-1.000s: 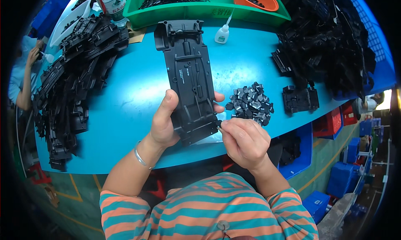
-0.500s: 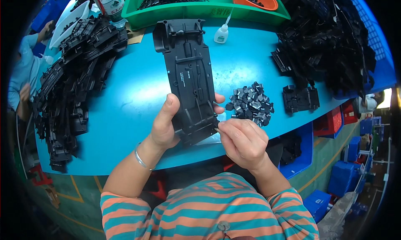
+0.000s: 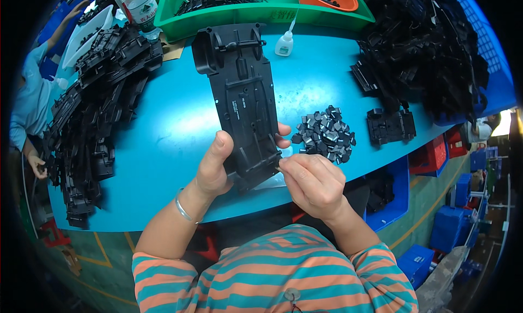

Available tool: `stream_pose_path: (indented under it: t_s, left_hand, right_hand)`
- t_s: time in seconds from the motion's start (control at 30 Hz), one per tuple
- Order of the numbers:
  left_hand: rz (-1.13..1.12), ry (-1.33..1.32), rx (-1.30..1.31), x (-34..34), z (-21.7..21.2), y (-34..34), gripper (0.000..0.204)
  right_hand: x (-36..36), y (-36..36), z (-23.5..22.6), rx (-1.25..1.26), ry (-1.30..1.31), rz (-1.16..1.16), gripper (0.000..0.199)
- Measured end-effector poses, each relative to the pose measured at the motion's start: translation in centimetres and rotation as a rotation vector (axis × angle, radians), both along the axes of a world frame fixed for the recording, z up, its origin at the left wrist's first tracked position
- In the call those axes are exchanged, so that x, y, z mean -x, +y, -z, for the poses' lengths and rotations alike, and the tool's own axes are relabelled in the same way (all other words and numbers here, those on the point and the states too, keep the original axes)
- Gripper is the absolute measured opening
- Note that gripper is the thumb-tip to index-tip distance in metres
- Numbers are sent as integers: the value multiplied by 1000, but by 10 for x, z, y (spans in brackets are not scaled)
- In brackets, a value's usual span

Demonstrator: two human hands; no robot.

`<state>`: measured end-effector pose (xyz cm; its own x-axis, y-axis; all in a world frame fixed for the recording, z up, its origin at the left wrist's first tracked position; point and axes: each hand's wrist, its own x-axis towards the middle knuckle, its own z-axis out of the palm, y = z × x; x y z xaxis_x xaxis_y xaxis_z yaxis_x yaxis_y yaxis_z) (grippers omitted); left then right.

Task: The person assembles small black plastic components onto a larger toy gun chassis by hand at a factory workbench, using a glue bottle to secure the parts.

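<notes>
A factory assembly bench: heaps of black plastic parts [image 3: 92,111] flank the held chassis [image 3: 242,103], with storage crates [image 3: 452,226] lower right.

Our left hand [image 3: 213,168] is up in front of us, with the thumb pointing up and away from us. The fingers wrap round the back, and two fingertips [image 3: 283,131] peek out on the far side. Our left wrist has a thin silver band. Our right hand [image 3: 311,181] sits just beside it, curled, with its fingertips pinched together near the left hand. Both bare forearms come up from our striped sleeves.
</notes>
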<state>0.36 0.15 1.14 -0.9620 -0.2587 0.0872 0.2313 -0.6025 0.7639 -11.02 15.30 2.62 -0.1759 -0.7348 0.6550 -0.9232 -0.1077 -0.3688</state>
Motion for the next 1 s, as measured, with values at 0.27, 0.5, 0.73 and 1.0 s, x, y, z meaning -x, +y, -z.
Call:
stream_pose_path:
  t_s: [0.27,0.5,0.73,1.0]
  left_hand:
    - [17,-6,24,0,0,2,93]
    - [30,4,58,2,1,0,93]
    - [-2,-50,-36,-3,-3,3,96]
    - [-113,-29,-48,-1,-8,-10,81]
  right_hand:
    - [3,6,1,26,-14,44,25]
    - [1,4,0,0,-35,49,24]
    - [1,-1,-1,41,32,26,23]
    - [4,11,-4,-37,-6,114,18]
